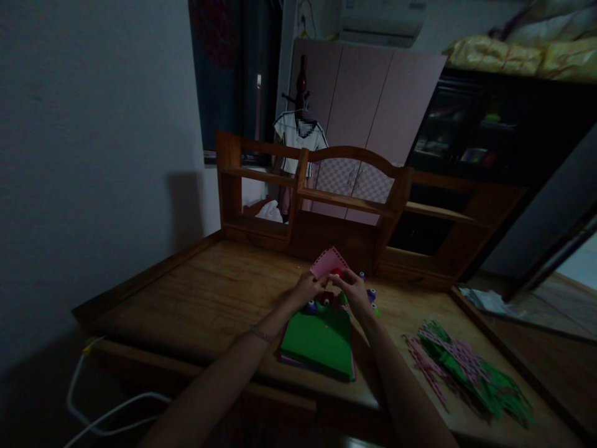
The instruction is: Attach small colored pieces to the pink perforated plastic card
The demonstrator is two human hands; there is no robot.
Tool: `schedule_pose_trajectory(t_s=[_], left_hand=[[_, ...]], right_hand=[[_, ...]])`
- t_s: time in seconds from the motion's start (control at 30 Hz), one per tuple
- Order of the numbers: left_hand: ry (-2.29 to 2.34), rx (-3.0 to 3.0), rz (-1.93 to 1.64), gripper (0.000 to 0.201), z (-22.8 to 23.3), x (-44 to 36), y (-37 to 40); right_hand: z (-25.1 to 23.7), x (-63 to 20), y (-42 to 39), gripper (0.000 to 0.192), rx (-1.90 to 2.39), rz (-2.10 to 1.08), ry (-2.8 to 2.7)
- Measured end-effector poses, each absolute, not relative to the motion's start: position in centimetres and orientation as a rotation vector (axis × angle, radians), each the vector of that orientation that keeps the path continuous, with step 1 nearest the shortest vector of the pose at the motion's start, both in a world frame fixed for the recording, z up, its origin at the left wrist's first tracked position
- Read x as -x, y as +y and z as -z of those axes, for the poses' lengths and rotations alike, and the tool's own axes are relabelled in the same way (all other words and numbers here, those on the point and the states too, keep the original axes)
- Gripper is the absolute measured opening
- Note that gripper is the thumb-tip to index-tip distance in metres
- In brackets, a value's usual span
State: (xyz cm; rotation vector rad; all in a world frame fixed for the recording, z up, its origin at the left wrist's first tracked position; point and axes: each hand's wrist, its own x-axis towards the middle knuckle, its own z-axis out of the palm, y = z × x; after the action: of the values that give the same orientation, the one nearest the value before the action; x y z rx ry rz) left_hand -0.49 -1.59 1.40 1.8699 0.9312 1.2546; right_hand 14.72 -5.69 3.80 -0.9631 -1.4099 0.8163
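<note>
- Head view: your left hand [305, 288] and your right hand [355, 287] meet over the far part of the wooden desk [209, 292], and both pinch a pink sheet of paper with a punched edge [328, 261].
- The pink sheet stands tilted above your fingertips; a small red punch [336, 272] sits at its lower edge, but I cannot tell which hand grips it.
- Just below your hands lies a stack of green and pink paper sheets [319, 341], with small purple and green punches [311, 305] at its far edge.
- Well to the right, a heap of cut green and pink paper strips [466, 367] lies on the desk.
</note>
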Motion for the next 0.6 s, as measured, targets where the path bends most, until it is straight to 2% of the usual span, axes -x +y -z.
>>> schedule_pose_trajectory(t_s=[0.33, 0.6], left_hand=[[0.906, -1.888, -1.284, 0.038, -1.4, 0.3, -1.5], [0.895, -1.838, -1.273, 0.045, -1.1, 0.2, -1.6]], right_hand=[[-2.8, -14.8, -5.0, 0.04, 0.964, -1.076, -1.254], [-2.5, -14.9, -4.7, 0.04, 0.989, -1.11, -1.22]])
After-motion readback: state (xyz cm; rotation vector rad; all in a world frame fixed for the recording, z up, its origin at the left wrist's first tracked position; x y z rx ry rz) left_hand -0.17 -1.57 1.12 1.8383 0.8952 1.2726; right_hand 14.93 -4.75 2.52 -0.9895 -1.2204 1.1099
